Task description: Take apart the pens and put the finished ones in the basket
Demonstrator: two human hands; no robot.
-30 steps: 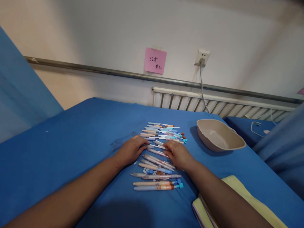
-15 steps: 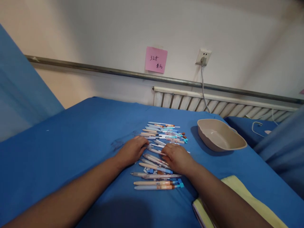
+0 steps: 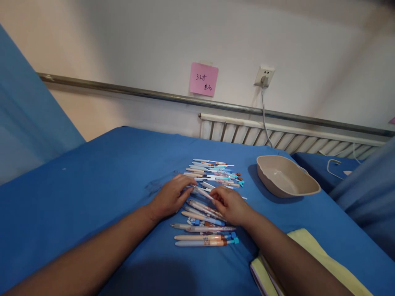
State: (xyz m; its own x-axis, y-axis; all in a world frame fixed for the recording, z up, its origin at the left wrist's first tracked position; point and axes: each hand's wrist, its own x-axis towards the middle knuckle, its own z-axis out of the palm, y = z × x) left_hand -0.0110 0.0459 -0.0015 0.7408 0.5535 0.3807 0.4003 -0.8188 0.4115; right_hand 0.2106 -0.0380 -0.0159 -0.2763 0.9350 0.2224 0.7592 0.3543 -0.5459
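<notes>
Several pens [image 3: 206, 205] in pastel colours lie side by side in a loose row on a blue-covered table [image 3: 101, 181]. My left hand [image 3: 171, 196] rests at the left edge of the row, its fingers curled around one end of a pen [image 3: 201, 191]. My right hand [image 3: 230, 204] sits on the right side of the row and pinches the other end of that same pen, which is lifted slightly and tilted. More pens lie beyond my hands and nearer to me.
A beige oval dish [image 3: 285, 176] stands to the right of the pens. A yellow cloth over a notebook [image 3: 311, 255] lies at the near right. Behind the table are a radiator [image 3: 277, 135], a wall socket with a cable [image 3: 263, 76] and a pink note [image 3: 203, 79].
Both hands have closed in on one pen in the middle of the row and raised it a little. My right hand shifted slightly left.
</notes>
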